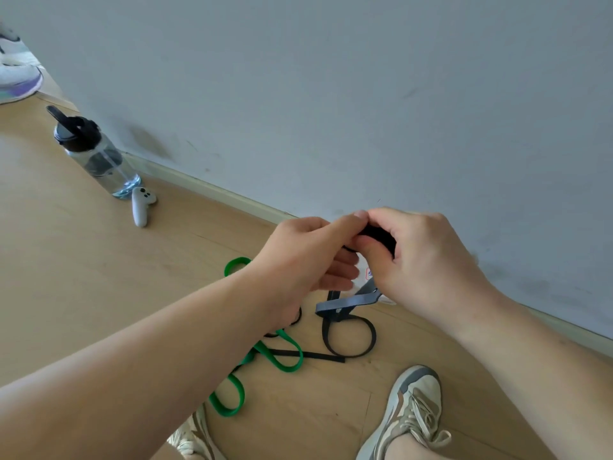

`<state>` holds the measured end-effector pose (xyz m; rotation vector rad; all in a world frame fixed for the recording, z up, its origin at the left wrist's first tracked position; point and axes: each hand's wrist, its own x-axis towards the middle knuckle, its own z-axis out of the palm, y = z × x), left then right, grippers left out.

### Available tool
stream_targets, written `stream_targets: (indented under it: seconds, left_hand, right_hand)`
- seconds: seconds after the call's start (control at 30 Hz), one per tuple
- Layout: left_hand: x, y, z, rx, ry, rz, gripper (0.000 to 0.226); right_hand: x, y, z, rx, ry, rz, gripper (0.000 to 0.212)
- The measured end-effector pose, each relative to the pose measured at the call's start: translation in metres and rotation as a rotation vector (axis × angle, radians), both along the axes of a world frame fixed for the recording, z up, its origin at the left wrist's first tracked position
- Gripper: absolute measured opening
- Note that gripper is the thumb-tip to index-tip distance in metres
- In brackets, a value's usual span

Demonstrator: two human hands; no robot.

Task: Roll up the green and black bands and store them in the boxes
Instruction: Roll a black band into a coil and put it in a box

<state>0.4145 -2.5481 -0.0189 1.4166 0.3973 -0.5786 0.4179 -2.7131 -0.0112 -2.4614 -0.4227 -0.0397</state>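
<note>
Looks forward and down from the wearer's head, wide-angle, tilted, with skirting (212, 189) slanting from left to lower right. Sits close over left hand (308, 257) and right hand (421, 260) at centre. Takes in floor (83, 277) at left and bottom, wall (365, 94) across the top, shoe (411, 413) at bottom edge.

Past my left hand (298, 258) and my right hand (428, 260) rises a pale grey-blue wall (331, 78), matte and smudged with dark scuffs. A cream skirting board (212, 189) runs along its foot, slanting down behind the right hand. Under both lies a light wooden floor (83, 277) laid in planks. Far left of my left hand are a clear water bottle (96, 154) and a white controller (141, 207). The light is soft and even.
</note>
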Motion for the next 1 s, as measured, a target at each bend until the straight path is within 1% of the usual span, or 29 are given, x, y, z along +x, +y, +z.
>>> stream_targets:
  seconds: [0.07, 0.13, 0.23, 0.3, 0.37, 0.43, 0.47, 0.6, 0.77, 0.83, 0.87, 0.93, 1.0]
  left_hand:
    - [0.000, 0.004, 0.004, -0.072, 0.028, -0.002, 0.046]
    - [0.000, 0.008, 0.009, -0.104, 0.039, 0.000, 0.044]
    - [-0.003, 0.010, 0.020, -0.185, 0.077, 0.032, 0.032]
    - [-0.006, 0.013, 0.029, -0.247, 0.111, 0.040, 0.028]
    - [-0.009, 0.015, 0.038, -0.300, 0.146, 0.055, 0.030]
    - [-0.012, 0.017, 0.046, -0.347, 0.172, 0.071, 0.031]
    - [-0.014, 0.017, 0.049, -0.365, 0.181, 0.084, 0.031]
    - [-0.025, 0.016, 0.057, -0.427, 0.181, 0.070, 0.031]
    - [-0.025, 0.011, 0.055, -0.507, 0.166, 0.036, 0.025]
    - [-0.023, 0.009, 0.049, -0.507, 0.184, 0.032, 0.024]
    - [-0.021, 0.009, 0.045, -0.501, 0.190, 0.023, 0.023]
    - [-0.017, 0.009, 0.039, -0.436, 0.173, -0.006, 0.026]
    - [-0.011, 0.010, 0.034, -0.223, 0.102, -0.056, 0.037]
  right_hand:
    - [0.000, 0.000, 0.001, 0.005, -0.054, 0.003, 0.012]
    - [-0.002, 0.002, 0.004, 0.030, -0.089, 0.015, 0.008]
    - [-0.005, 0.005, 0.008, 0.129, -0.090, 0.023, 0.005]
    - [-0.010, 0.009, 0.016, 0.264, -0.023, 0.009, 0.012]
    - [-0.014, 0.014, 0.028, 0.423, 0.087, -0.019, 0.020]
    - [-0.021, 0.016, 0.038, 0.549, 0.180, -0.081, 0.021]
    - [-0.024, 0.016, 0.044, 0.568, 0.200, -0.102, 0.020]
    - [-0.031, 0.012, 0.062, 0.485, 0.256, -0.082, 0.019]
    - [-0.031, 0.007, 0.066, 0.509, 0.332, -0.061, 0.023]
    - [-0.029, 0.007, 0.059, 0.459, 0.354, -0.062, 0.020]
    - [-0.027, 0.007, 0.054, 0.398, 0.329, -0.058, 0.017]
    - [-0.022, 0.006, 0.043, 0.224, 0.203, -0.060, 0.008]
    - [-0.015, 0.004, 0.036, 0.095, 0.094, -0.061, 0.007]
